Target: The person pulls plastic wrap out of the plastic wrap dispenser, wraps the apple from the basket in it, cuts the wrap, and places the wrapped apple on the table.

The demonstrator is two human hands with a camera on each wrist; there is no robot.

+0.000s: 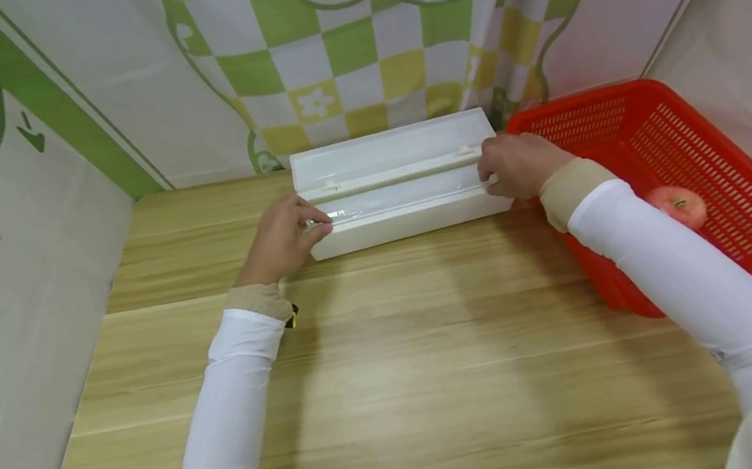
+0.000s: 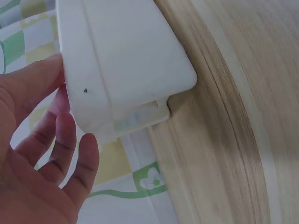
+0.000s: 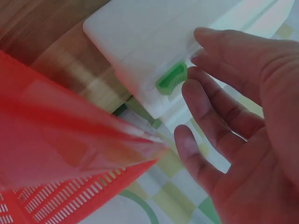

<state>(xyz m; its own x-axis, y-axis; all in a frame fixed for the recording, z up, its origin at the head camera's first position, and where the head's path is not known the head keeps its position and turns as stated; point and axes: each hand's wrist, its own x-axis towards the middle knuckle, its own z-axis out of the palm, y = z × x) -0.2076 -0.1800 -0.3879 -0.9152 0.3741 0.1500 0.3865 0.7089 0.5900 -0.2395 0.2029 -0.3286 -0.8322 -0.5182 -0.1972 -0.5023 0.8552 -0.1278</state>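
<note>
A long white cling film dispenser [image 1: 418, 218] lies near the back edge of the table with its lid [image 1: 392, 148] tilted back. Glossy clear film [image 1: 407, 195] shows along its opening. At the left end, my left hand [image 1: 279, 237] pinches the film's edge between thumb and fingers. My right hand [image 1: 523, 163] pinches at the right end, its fingertips partly hidden in the head view. In the left wrist view, the thumb and index finger sit against the dispenser's upper edge, other fingers loosely bent. The right wrist view has a green piece [image 3: 173, 78] on the dispenser's end, beside the fingers.
To the right of the dispenser stands a red plastic basket [image 1: 740, 152], close to my right forearm. A red apple [image 1: 678, 206] lies in it. Behind the wooden table [image 1: 430, 390] hangs a green and yellow checked cloth [image 1: 354, 49].
</note>
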